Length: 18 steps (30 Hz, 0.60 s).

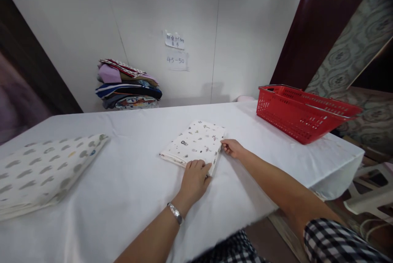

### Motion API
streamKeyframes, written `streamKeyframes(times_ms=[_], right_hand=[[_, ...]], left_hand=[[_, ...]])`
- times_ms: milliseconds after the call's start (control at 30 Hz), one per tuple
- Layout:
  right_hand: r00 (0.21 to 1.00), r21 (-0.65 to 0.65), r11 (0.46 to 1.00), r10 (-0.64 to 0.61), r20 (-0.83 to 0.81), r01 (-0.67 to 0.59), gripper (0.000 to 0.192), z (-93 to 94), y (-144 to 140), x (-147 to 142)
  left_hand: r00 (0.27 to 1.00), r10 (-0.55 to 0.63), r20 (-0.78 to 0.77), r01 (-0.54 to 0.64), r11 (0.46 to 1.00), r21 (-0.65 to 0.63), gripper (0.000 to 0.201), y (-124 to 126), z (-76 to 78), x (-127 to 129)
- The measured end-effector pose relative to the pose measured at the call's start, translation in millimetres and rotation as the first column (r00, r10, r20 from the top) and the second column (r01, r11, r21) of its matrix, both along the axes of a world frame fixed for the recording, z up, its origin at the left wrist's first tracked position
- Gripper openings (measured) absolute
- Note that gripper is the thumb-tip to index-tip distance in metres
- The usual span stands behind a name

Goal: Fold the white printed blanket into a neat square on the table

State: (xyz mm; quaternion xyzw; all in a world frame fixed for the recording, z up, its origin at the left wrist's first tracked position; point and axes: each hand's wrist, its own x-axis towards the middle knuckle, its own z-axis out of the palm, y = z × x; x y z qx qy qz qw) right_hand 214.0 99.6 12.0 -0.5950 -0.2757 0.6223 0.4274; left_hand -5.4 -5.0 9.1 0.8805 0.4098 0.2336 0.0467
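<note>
A small white cloth with tiny dark prints (194,142) lies folded into a flat rectangle in the middle of the white-covered table (129,181). My left hand (195,179) rests palm down on its near corner, fingers together. A metal bracelet circles that wrist. My right hand (232,147) pinches the cloth's right edge between thumb and fingers.
A folded white cloth with grey spots (43,169) lies at the table's left. A pile of colourful folded fabrics (127,85) sits by the back wall. A red plastic basket (302,111) stands at the right rear corner. White plastic furniture (373,191) stands off the right edge.
</note>
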Motion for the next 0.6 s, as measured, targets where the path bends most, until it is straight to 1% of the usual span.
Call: streamKeyframes(times_ms=[200,267,467,500,567,600], right_hand=[[0.999,0.027,1.0,0.004,0.054,-0.005,0.025,-2.2,6,5],[0.996,0.058,0.998,-0.03,0.081,0.025,0.025,-0.5,11,6],[0.967,0.152,0.975,-0.186,0.172,0.161,0.025,10.4,29,17],[0.962,0.154,0.973,-0.197,0.186,0.17,0.023,12.3,32,19],[0.955,0.138,0.975,-0.201,0.216,0.174,0.012,15.1,37,21],[0.953,0.12,0.978,-0.196,0.23,0.172,0.011,15.7,40,22]], left_hand=[[1.0,0.009,0.009,-0.009,1.0,-0.012,0.03,1,-1.4,1],[1.0,0.014,0.006,-0.014,1.0,-0.011,0.03,1,-1.8,1],[1.0,0.013,0.001,-0.013,1.0,-0.002,0.031,1,-2.1,1],[1.0,0.013,0.0,-0.013,1.0,-0.005,0.031,1,-2.2,1],[1.0,0.01,0.001,-0.01,1.0,-0.014,0.031,1,-2.3,1],[1.0,0.007,0.003,-0.007,1.0,-0.018,0.031,2,-2.5,1]])
